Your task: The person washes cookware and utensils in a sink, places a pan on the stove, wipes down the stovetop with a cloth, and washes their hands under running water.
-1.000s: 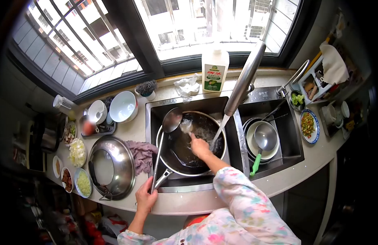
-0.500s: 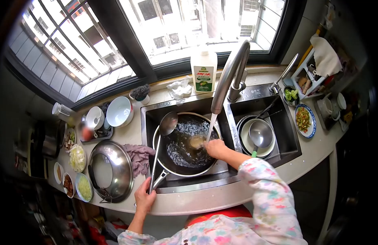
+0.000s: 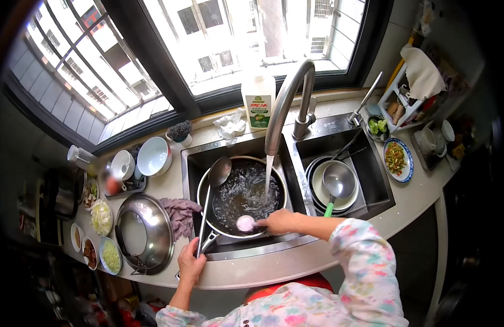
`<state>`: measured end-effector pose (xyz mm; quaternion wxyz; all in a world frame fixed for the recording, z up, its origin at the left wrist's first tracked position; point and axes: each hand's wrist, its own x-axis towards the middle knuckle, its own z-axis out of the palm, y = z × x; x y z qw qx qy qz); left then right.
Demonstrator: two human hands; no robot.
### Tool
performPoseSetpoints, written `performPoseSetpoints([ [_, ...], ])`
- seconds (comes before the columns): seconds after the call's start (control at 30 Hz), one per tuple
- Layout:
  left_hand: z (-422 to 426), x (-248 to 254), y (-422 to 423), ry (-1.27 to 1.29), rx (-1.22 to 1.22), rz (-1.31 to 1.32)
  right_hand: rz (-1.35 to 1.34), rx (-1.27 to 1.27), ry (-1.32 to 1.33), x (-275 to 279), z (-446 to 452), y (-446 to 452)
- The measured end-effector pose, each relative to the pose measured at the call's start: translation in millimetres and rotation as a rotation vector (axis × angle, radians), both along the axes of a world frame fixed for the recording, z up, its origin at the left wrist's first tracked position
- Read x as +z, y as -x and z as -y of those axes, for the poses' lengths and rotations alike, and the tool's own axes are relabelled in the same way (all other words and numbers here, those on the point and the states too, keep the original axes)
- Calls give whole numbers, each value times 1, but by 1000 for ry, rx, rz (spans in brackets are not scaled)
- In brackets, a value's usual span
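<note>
Water runs from the faucet (image 3: pixel 287 103) into a dark wok (image 3: pixel 241 191) in the left sink basin. My right hand (image 3: pixel 279 222) is closed on a small round pale scrubber (image 3: pixel 245 223) at the wok's near right edge. Below the wok, my left hand (image 3: pixel 191 262) is closed around the handle of a metal ladle (image 3: pixel 220 171), whose bowl rests over the wok's left rim. The wok's handle (image 3: pixel 209 240) lies just right of that ladle handle.
Stacked bowls and a green-handled ladle (image 3: pixel 339 179) sit in the right basin. Left are a large metal lid (image 3: pixel 146 234), a purple cloth (image 3: pixel 181 217) and bowls of chopped food. A white bottle (image 3: pixel 258 102) stands behind the sink; a patterned plate (image 3: pixel 397 159) is at right.
My right hand has moved with the scrubber from the wok's middle to its near edge. My left hand still holds the ladle. The camera view has shifted a little.
</note>
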<state>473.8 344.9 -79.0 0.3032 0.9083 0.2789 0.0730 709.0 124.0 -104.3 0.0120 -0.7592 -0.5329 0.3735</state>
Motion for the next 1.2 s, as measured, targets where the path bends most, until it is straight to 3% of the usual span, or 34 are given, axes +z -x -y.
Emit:
performPoseSetpoints([
  [0.07, -1, -3, -1, -9, -14, -19, 155, 65, 23, 16, 18, -24],
  [0.13, -2, -5, 1, -16, -26, -39, 424, 119, 35, -11, 21, -49],
  [0.2, -1, -3, 0, -73, -42, -82, 647, 60, 58, -25, 13, -66],
  [0.27, -1, 0, -4, -112, -47, -124, 732, -97, -80, -20, 13, -64],
  [0.4, 3, 9, -13, -71, -49, -184, 493, -398, -202, 10, 31, -58],
  [0.5, 12, 7, -26, 41, -89, -131, 501, -478, -294, 20, 49, -40],
  [0.67, 37, -9, -47, 835, 36, -238, 465, -615, -383, 30, 74, -20],
  [0.73, 55, 10, -55, 1040, 86, -263, 438, -688, -417, 28, 82, -14],
  [0.77, 55, 4, -56, 1039, 30, -322, 452, -733, -434, 27, 85, -12],
  [0.87, 54, -17, -72, 592, -175, -461, 464, -801, -474, 24, 97, -5],
  [0.9, 48, -43, -75, 388, -236, -336, 451, -789, -485, 26, 102, -4],
  [0.93, 50, -34, -90, 336, -233, -267, 436, -776, -495, 27, 105, -3],
  [0.97, 44, -49, -106, 418, -218, -181, 465, -748, -483, 26, 108, -1],
  [1.07, 60, -28, -172, 699, -3, -8, 501, -665, -499, 30, 104, 10],
  [1.13, 79, -5, -206, 1035, 101, 114, 554, -551, -509, 34, 104, 14],
  [1.2, 92, -4, -235, 1129, 170, 146, 610, -517, -535, 35, 103, 20],
])
